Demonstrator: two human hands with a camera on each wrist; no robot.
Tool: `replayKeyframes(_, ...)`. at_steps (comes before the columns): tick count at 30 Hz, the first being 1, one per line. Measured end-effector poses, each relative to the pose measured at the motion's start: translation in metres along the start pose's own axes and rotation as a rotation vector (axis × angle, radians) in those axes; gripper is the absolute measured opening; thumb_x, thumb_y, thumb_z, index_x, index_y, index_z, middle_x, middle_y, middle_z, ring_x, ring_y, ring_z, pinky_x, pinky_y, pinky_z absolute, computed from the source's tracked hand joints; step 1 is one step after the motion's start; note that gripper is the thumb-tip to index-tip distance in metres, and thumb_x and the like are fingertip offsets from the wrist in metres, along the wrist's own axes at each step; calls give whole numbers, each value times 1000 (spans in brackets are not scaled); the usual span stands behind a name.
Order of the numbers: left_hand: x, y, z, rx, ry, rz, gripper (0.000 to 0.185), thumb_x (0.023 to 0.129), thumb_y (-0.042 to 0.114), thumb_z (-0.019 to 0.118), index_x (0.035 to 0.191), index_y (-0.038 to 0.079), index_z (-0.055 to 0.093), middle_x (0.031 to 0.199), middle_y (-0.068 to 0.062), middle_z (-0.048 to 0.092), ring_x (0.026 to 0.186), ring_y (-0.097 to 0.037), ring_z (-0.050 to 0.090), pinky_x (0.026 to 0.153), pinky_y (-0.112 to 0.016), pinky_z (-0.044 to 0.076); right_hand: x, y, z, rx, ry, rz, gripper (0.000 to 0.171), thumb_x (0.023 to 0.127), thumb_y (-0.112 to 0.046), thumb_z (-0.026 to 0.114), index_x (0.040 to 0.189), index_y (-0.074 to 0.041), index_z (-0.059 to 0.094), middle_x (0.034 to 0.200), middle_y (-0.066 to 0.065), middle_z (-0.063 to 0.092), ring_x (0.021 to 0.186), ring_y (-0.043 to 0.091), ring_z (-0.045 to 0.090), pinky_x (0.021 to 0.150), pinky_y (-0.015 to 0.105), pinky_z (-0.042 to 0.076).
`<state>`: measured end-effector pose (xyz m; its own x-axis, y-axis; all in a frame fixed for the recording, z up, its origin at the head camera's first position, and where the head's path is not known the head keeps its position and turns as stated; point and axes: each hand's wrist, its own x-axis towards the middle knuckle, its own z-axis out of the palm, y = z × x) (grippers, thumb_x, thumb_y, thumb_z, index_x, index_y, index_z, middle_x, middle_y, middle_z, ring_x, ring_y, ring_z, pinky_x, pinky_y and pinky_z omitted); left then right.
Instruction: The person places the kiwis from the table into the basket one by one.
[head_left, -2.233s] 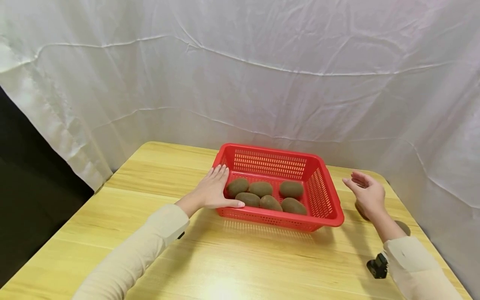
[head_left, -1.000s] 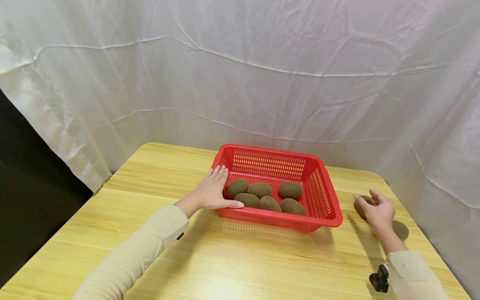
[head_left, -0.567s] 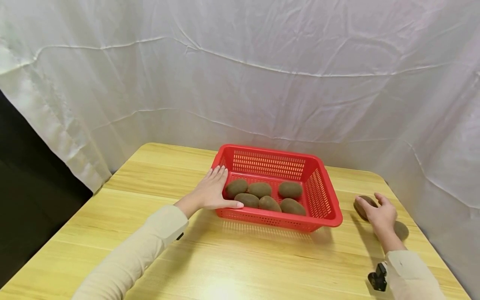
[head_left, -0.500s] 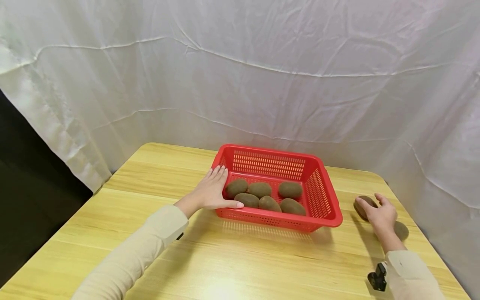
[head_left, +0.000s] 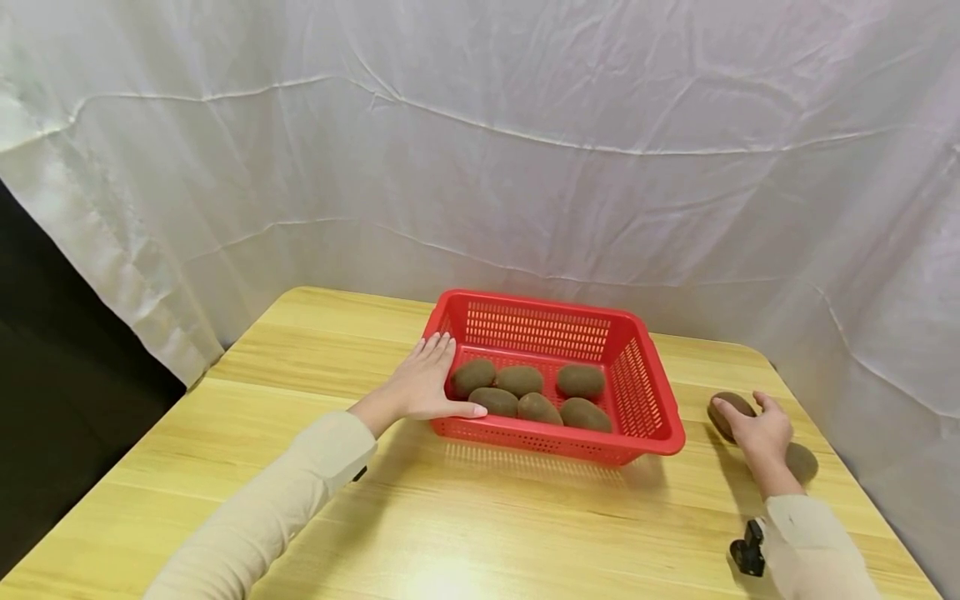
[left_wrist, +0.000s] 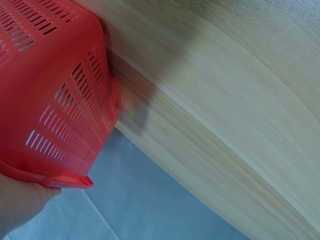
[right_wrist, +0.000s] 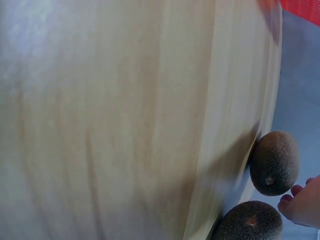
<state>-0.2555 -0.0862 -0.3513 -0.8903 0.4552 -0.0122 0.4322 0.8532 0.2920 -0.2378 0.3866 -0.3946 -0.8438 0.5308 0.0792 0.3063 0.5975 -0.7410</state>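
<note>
Right hand (head_left: 761, 429) curls on kiwi (head_left: 727, 411), long axis left-right; left hand (head_left: 423, 387) flat against basket (head_left: 645, 392).

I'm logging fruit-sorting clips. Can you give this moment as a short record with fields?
surface: wooden table
container: red basket
in basket: five kiwis
outside basket: two kiwis on the table, right of the basket
left hand: flat against the basket's left side, thumb along its front rim
right hand: fingers on the nearer-to-basket kiwi; grip not clear
other loose kiwi: untouched
backdrop: white cloth
</note>
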Motion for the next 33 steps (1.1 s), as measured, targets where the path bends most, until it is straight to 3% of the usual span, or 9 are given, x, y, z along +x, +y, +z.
replayKeyframes(16,1,0,0,6,-1,-5,118,71,79,49,148,0,8,156,-18,2,145,-31,0,118,-44,3,6,2,-1,-106,-79,25,75,88,-27,57,141,12,22,142,35,28,131,49,24,109,53,23)
replayKeyframes(23,0,0,1,8,0,0,117,72,79,49,148,0,9,155,-18,3,145,-32,0,118,-44,3,7,3,1,-239,-79,-37,68,84,-20,59,131,20,31,129,42,35,119,54,32,104,55,26)
replayKeyframes(33,1,0,1,11,0,-4,117,72,79,49,148,0,7,156,-17,1,145,-31,0,118,-44,2,8,3,1,-270,-100,-69,64,82,-16,57,129,20,32,125,43,36,116,56,31,102,57,25)
